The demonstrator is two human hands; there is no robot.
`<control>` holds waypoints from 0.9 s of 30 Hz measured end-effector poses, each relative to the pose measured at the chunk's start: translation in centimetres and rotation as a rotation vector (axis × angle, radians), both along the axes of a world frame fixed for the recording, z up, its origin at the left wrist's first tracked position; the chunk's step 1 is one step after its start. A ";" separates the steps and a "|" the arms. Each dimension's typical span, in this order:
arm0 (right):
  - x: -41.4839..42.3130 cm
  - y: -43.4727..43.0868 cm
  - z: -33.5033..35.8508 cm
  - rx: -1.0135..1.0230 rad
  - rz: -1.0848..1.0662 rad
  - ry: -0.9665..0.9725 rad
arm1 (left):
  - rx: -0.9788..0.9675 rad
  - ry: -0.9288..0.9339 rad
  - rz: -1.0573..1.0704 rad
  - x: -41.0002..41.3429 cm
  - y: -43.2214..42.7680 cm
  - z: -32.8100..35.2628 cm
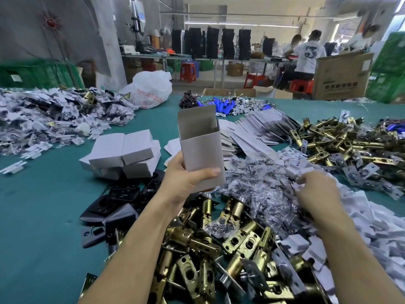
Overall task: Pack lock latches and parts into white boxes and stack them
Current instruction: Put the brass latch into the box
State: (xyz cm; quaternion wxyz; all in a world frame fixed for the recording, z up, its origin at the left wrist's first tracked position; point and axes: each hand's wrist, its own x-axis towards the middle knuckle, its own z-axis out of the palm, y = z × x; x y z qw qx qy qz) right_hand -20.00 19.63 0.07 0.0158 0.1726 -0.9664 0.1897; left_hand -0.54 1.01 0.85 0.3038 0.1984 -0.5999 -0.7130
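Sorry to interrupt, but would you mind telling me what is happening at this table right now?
A person is packing lock parts. Their left hand holds an open white box upright above the green table, while the right hand reaches into the small white parts beside the bagged screws. Closed boxes are stacked behind; brass latches lie in front.

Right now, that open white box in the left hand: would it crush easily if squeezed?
Probably yes. The open white box looks like thin folded card with its top flap up, so its walls likely flex. The left hand holds it upright by a thumb-and-finger grip alone, which suggests it is light. Empty, it would probably tip if nudged.
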 end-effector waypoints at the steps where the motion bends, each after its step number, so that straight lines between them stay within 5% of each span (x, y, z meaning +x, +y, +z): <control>1: 0.0 0.0 0.1 -0.017 0.001 -0.007 | 0.001 -0.007 -0.008 0.0 0.0 -0.1; 13: 0.8 -1.3 0.2 -0.310 0.032 0.197 | -0.097 -0.118 -0.034 -0.1 -0.3 -0.8; 24: 4.9 -1.8 5.2 -0.947 0.390 0.199 | -0.214 -0.219 -0.188 0.0 -0.2 -1.2; 27: 6.3 -2.1 6.3 -0.981 0.489 0.199 | -0.282 -0.250 -0.310 0.0 0.0 -1.2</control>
